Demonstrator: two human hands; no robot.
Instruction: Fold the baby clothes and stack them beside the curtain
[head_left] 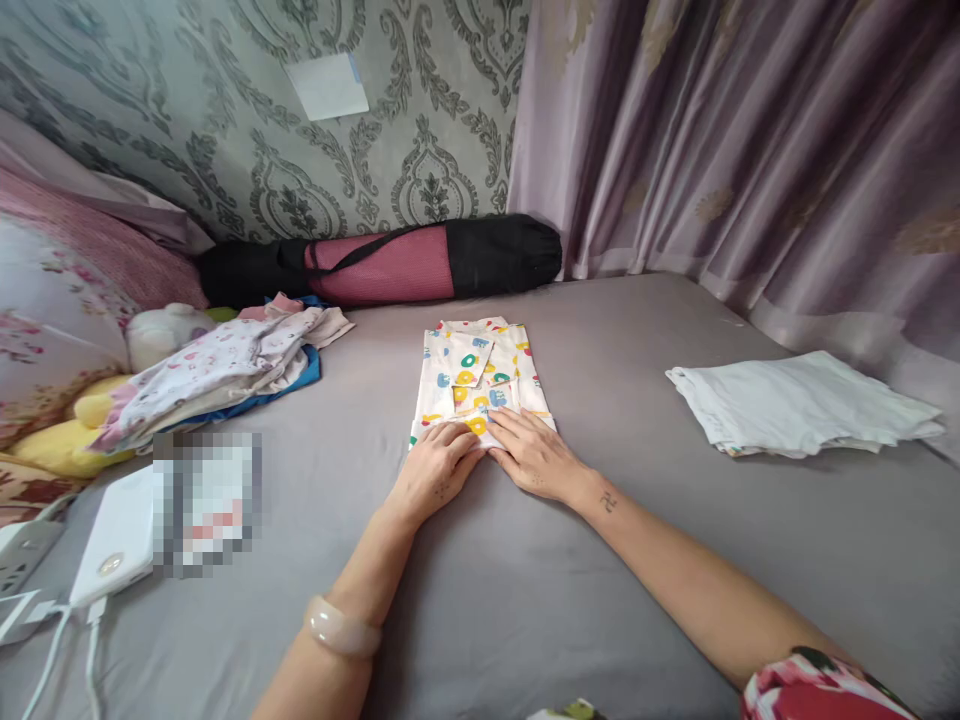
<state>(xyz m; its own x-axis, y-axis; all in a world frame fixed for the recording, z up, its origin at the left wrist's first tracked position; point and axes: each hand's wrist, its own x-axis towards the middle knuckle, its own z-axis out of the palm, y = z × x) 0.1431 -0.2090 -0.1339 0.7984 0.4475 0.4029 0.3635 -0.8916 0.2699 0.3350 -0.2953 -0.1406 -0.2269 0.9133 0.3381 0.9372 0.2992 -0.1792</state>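
A white garment (476,365) with a blue, yellow, green and red print lies folded into a rough rectangle on the grey bedsheet (480,610). Parts of it overlap in the middle. My left hand (442,465) rests on its near left edge, fingers lying on the cloth and thumb pointing right. Beside it, my right hand (536,455) lies palm down on the near right part, fingers stretched forward and slightly apart. Both thumbs almost meet at the near edge. My hands cover part of that edge, and the undersides of my fingers are hidden.
Folded white cloth (802,400) lies at right. At left are a clothes pile (217,375), plush toys (60,440), a white power bank (124,530) with cables, a power strip (22,560) and a blurred item (217,505). A black-and-pink bag (382,262) lies along the wall.
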